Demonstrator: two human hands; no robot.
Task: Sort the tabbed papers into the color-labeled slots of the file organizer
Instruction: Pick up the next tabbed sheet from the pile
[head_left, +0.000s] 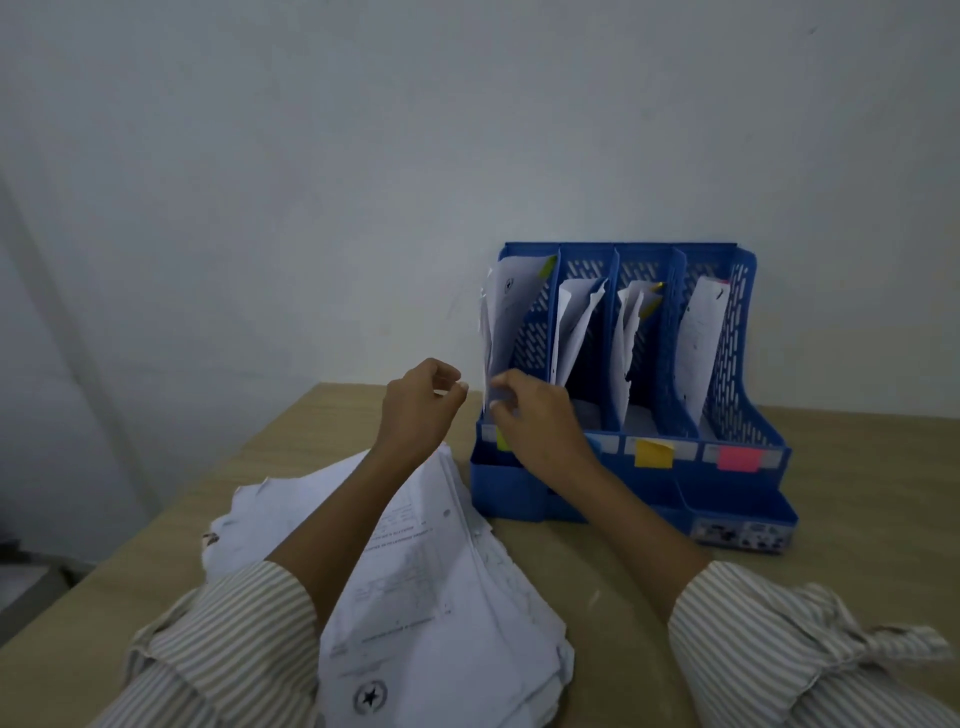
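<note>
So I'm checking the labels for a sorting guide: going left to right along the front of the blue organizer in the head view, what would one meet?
Yellow-green label, partly hidden → right hand → yellow label → pink label. The second slot's label sits behind the hand, so its colour cannot be told.

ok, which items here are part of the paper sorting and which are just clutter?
In play:
- blue file organizer
- paper stack
- papers in the leftmost slot
- yellow label, pink label
- right hand, pinching those papers
- left hand, holding nothing

Lying about:
- wooden table
- organizer's front sticker
</note>
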